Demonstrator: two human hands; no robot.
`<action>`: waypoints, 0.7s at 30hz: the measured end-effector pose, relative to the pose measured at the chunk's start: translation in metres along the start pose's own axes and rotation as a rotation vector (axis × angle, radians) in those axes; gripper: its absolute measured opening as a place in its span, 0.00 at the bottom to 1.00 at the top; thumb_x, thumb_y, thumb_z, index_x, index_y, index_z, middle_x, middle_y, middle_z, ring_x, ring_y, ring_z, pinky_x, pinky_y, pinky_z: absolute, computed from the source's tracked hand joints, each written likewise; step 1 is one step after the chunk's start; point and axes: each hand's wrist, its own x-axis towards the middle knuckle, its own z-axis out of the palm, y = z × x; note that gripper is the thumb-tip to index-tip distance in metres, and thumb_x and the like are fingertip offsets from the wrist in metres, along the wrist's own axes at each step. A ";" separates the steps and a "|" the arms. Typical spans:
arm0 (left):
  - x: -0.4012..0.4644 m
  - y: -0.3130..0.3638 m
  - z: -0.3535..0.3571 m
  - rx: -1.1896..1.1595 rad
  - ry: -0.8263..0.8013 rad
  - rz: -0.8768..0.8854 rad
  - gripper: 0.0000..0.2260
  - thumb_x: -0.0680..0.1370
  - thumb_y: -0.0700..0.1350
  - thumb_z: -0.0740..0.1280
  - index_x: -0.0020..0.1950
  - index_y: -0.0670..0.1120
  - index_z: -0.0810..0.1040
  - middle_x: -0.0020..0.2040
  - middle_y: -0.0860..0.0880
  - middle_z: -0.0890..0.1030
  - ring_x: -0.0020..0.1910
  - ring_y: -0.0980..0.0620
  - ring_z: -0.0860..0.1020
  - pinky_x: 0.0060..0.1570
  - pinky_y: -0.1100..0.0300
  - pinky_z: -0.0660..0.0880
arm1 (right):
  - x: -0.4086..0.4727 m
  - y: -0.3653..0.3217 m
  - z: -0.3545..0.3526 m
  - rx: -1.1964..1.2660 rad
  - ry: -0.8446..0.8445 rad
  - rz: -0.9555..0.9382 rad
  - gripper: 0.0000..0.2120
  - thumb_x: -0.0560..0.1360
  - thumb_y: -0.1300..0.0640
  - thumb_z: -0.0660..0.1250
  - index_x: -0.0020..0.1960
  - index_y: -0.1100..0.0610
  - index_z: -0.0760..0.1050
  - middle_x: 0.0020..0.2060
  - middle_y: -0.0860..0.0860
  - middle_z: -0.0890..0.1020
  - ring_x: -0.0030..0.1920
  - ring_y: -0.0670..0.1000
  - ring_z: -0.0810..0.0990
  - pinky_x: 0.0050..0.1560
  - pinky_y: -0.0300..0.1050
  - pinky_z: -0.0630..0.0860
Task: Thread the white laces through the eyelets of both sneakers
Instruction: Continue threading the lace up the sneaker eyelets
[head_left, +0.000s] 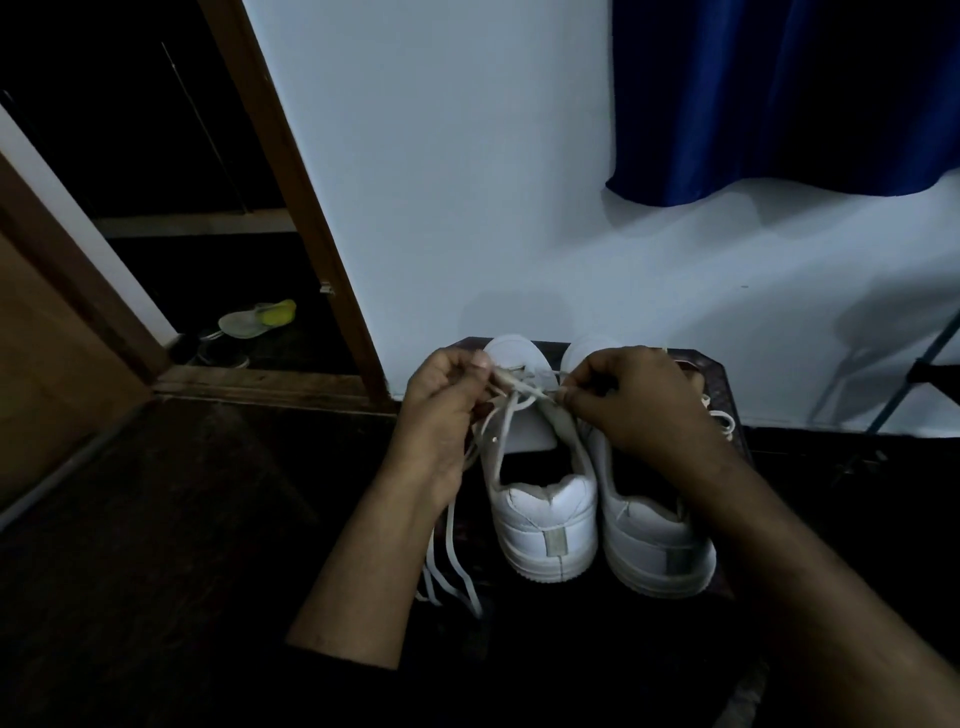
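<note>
Pretty dim in here, but two white leather low-top sneakers sit side by side on a small dark stool or low table (719, 387) pushed against the pale wall (441, 182), heels toward the person and toes at the wall. The left sneaker (545, 519) is the one being worked on. The left hand (441, 410) has its fingers curled in, pinching a flat white lace (511, 384) up near the front eyelets, and the loose lengths of that lace trail down past the wrist and hang off the front edge of the stool. The right hand (634, 400) is also curled, thumb and forefinger pressed together on the same lace just over the tongue, so the lace runs between the two hands across the top of the shoe. The right sneaker (657, 545) sits touching the left one, partly hidden under the right forearm, with a bit of its own lace (724, 421) peeking out on the far side. Can't tell which eyelet the lace is at. A dark blue curtain (779, 93) hangs upper right, a brown wooden door frame (291, 182) stands to the left, and a pale sandal with a yellow-green patch (257, 318) lies on the floor through the doorway.
</note>
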 end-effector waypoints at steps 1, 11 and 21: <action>0.001 0.002 -0.001 -0.021 0.022 0.012 0.06 0.84 0.40 0.64 0.48 0.45 0.76 0.33 0.50 0.78 0.34 0.54 0.75 0.39 0.61 0.75 | 0.000 0.001 0.000 0.003 0.008 -0.001 0.06 0.70 0.41 0.72 0.37 0.42 0.79 0.33 0.40 0.80 0.48 0.51 0.80 0.60 0.61 0.73; 0.000 -0.014 -0.002 1.034 -0.167 0.685 0.10 0.73 0.54 0.73 0.53 0.53 0.86 0.48 0.54 0.77 0.52 0.51 0.78 0.50 0.48 0.78 | -0.001 0.002 0.002 0.061 0.039 -0.038 0.08 0.70 0.40 0.74 0.42 0.43 0.85 0.36 0.43 0.84 0.47 0.50 0.82 0.57 0.60 0.76; -0.005 -0.007 0.006 0.834 0.152 0.761 0.06 0.81 0.43 0.61 0.48 0.46 0.77 0.46 0.52 0.79 0.48 0.53 0.79 0.50 0.54 0.74 | -0.002 0.001 0.001 0.053 0.053 -0.033 0.18 0.63 0.32 0.65 0.41 0.42 0.84 0.37 0.42 0.84 0.48 0.52 0.82 0.57 0.60 0.75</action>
